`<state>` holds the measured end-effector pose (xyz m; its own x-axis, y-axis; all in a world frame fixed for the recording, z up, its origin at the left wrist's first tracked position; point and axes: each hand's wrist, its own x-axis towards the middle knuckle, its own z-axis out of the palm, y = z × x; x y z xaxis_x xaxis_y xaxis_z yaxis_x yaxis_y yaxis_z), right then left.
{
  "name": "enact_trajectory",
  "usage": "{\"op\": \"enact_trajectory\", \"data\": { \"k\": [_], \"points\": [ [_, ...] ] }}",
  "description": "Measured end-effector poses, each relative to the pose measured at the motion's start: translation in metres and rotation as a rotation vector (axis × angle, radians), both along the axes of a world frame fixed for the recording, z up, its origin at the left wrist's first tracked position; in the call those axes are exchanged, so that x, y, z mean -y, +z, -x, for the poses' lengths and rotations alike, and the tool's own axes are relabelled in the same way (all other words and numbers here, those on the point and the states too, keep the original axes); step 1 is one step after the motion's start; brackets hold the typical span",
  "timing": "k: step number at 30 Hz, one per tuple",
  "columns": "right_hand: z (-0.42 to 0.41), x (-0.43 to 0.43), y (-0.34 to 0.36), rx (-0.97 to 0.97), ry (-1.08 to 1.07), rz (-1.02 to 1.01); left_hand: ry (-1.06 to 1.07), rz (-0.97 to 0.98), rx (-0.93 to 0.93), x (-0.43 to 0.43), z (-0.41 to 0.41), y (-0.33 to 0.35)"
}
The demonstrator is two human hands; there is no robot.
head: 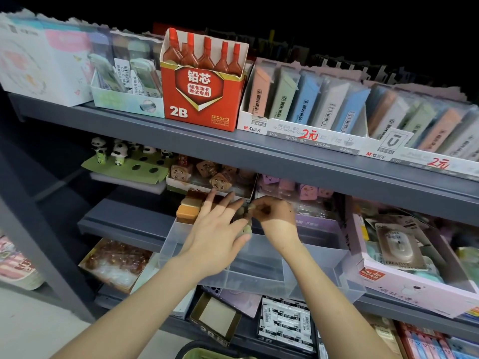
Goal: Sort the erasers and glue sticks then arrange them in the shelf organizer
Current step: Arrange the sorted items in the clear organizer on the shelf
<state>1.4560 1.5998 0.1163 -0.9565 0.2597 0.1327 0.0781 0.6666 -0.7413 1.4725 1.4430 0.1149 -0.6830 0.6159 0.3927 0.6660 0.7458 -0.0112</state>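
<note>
Reaching up from the lower edge with two bare forearms. Spreading the left hand [215, 229] wide, fingers straight, tips lying over brown and orange erasers [188, 209]. Stacking up at the rear left corner of the clear organizer [259, 268], inside or just behind it; not telling which. Curling the right hand [272, 211], fingertips pinching a small blurred item [246, 226] just beside the left thumb, above the organizer's rear compartments; not telling its kind. Sitting on the grey middle shelf [124, 221], front edge jutting out, a pink box [414, 275] touching at right. Showing above: panda figures [111, 151] at left, a red 2B box [204, 99] on the top shelf.
</note>
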Motion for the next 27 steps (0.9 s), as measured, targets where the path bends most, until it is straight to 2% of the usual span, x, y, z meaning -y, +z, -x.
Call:
{"op": "enact_trajectory", "data": {
  "k": [7, 12, 15, 18, 21, 23, 25, 27],
  "points": [
    [0.004, -0.002, -0.002, 0.107, 0.036, -0.195, 0.004, 0.014, 0.016, 0.001, 0.002, -0.006],
    [0.004, -0.007, -0.002, 0.17, 0.082, -0.225, 0.005, 0.023, 0.039, 0.002, 0.002, -0.006],
    [-0.004, -0.008, 0.003, 0.145, 0.099, -0.28, 0.018, 0.049, 0.046, 0.003, 0.001, -0.002],
    [-0.026, -0.012, 0.01, 0.059, 0.052, -0.301, 0.01, -0.014, -0.001, 0.007, -0.01, 0.009],
    [-0.068, -0.014, 0.017, -0.102, 0.027, -0.243, 0.004, -0.173, -0.071, 0.016, -0.032, 0.014],
    [-0.108, -0.013, 0.018, -0.231, 0.012, -0.124, -0.023, -0.258, -0.075, 0.028, -0.053, 0.01],
    [-0.152, -0.013, 0.01, -0.322, -0.012, 0.01, -0.051, -0.283, -0.071, 0.045, -0.078, -0.002],
    [-0.193, -0.019, -0.011, -0.332, -0.06, 0.16, -0.055, -0.273, -0.029, 0.061, -0.105, -0.026]
  ]
}}
